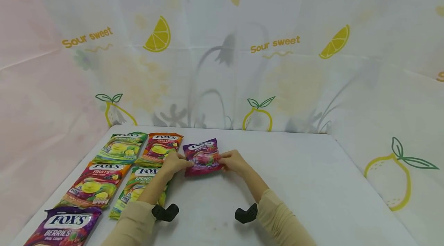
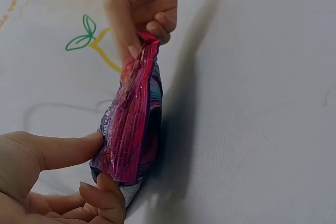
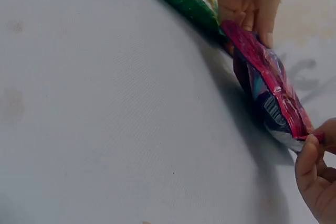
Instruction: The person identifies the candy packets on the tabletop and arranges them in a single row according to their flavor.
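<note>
This looks like a small staged booth, the building around it hidden: a flat white worktop (image 1: 312, 172) is closed in by creased white hanging cloth (image 1: 215, 76) printed with yellow lemon slices (image 1: 158, 37), grey flowers (image 1: 227, 49) and orange "Sour sweet" lettering (image 1: 275, 44).

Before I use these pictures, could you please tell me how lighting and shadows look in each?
Head view: brightest, lettering readable on the Berries bag; left wrist: dimmer, a dark shadow beside the bag on the white tabletop; right wrist: also dim, similarly shadowed.
</note>
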Available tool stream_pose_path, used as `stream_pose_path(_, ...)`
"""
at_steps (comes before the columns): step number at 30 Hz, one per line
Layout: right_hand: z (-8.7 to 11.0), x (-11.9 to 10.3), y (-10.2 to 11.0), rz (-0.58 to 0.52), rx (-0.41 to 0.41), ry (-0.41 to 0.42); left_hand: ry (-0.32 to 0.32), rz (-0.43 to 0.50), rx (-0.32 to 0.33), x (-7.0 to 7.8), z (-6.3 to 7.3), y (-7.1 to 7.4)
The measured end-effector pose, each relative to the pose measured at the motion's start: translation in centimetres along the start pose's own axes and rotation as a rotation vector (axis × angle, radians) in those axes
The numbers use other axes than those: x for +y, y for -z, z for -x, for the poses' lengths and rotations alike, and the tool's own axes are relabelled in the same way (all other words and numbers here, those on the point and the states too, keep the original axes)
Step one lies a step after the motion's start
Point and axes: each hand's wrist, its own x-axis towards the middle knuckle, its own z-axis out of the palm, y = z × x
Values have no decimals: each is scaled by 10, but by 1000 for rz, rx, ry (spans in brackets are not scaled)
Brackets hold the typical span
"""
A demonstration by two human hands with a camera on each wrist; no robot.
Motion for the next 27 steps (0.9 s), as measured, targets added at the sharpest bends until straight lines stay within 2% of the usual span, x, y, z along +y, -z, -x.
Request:
stream_pose_path(2, 3, -1, 4, 75, -24, 23, -1, 57, -5, 0, 0, -1)
stream_pose_path(4, 5, -3, 6, 114, -46, 36, -12, 69, -1, 1, 1, -2)
stream_pose_path(7, 9, -4, 9, 132, -56, 60, -24, 58, 25, 3, 2, -6)
stream_pose_path(13, 23, -6, 15, 139, -48, 151, -66, 1, 121, 11, 5, -20)
stream_pose_path(21, 33, 4, 36, 177, 60, 224, -160, 25, 234, 24, 4, -52)
stream_pose_path(27, 43, 11, 65, 230, 139, 263, -245, 102, 263, 38, 3, -84)
